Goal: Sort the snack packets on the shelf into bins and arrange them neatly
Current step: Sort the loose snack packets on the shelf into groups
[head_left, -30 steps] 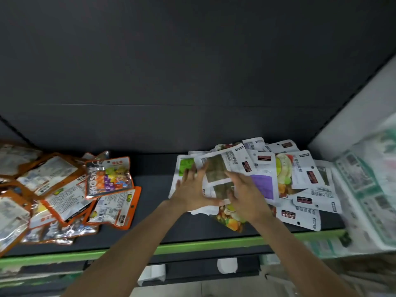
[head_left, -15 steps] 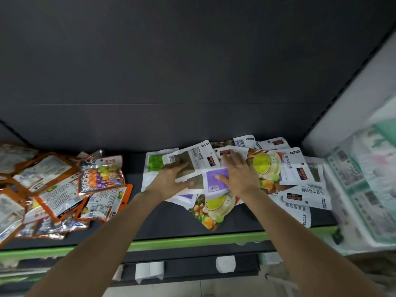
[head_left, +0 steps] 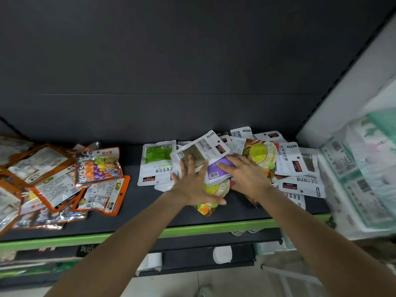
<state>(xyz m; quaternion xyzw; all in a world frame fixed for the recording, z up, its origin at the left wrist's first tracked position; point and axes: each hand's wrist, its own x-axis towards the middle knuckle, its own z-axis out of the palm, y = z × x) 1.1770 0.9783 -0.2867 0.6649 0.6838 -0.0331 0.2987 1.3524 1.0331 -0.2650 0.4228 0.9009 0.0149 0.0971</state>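
Hands both down on white snack-packet pile [head_left: 252,166] at 3 o'clock side of the dark shelf [head_left: 132,202]. Left hand [head_left: 192,185] lies flat, fingers [head_left: 185,166] straight and slightly spread, pressing on a white packet with brown window [head_left: 199,150]; thumb reaches toward 3 o'clock over a fruit-print packet [head_left: 216,187]. Right hand [head_left: 248,176] also flat, fingers pointing to 9 o'clock, lying on a purple packet [head_left: 215,172]; no pinch visible on either hand. Green-label packet [head_left: 157,161] sits flat just at 9 o'clock of left hand. Orange-edged packets [head_left: 64,183] heaped well apart at 9 o'clock end of shelf. No bin visible in frame.

Step looks like gathering and squaring the white pile. To do it well: sweep both palms inward together, keep pressure light so slick film doesn't skate, tuck the fruit-print packet overhanging toward the green shelf lip [head_left: 214,228] at 6 o'clock back in first, since it could slide off. Align edges before lifting; keep white ones separate from orange heap.
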